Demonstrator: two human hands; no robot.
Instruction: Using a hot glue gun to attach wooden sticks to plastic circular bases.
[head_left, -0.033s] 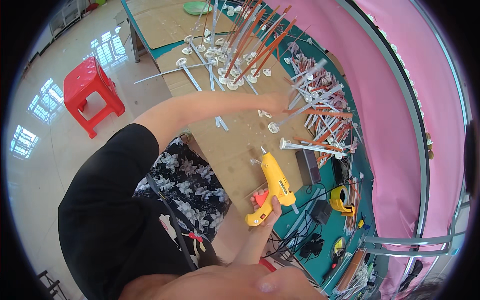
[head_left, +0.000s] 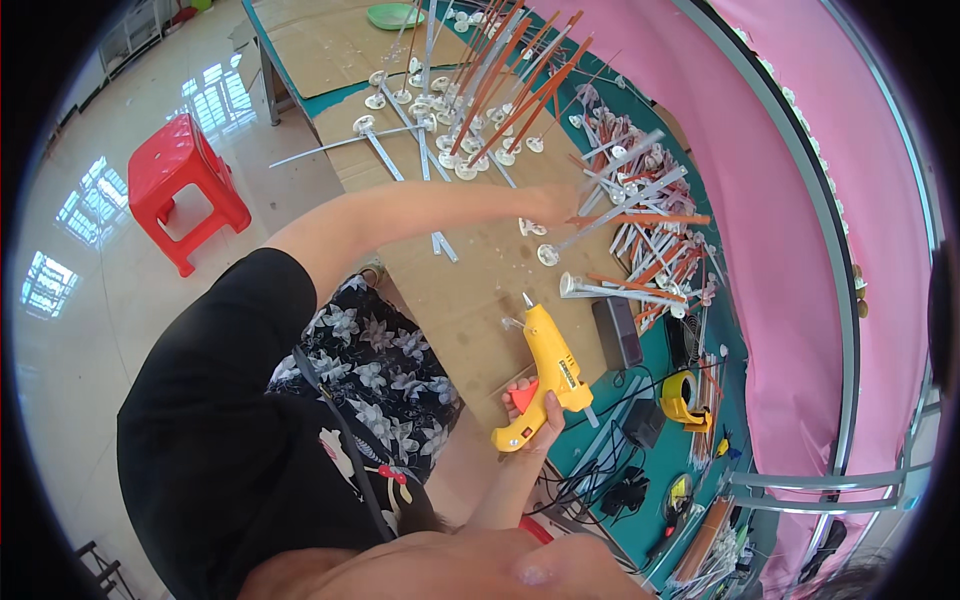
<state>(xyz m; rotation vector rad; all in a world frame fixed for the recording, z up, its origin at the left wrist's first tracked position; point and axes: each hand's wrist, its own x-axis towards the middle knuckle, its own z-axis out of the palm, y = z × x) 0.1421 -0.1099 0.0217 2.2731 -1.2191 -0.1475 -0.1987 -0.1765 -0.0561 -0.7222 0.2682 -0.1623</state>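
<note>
My right hand is wrapped round the grip of a yellow hot glue gun, fingertips at its red trigger. The nozzle points to the far side, over the cardboard. A glue stick pokes from the gun's rear. Reaching across, my left hand looks closed at the lower end of a clear strip; its fingers are partly hidden and blurred. Just beside it runs a brown strip. Near that hand, a white disc base carries another clear strip.
Many brown and clear strips on white discs stand at the far side. A pile of strips lies on the right. Nearby are a dark box, a yellow tape dispenser and cables. A red stool stands left.
The clear strip at my left hand has swung slightly nearer and to the right. The brown strip's outer end has shifted a little toward the far side. The glue gun stays nearly still.
</note>
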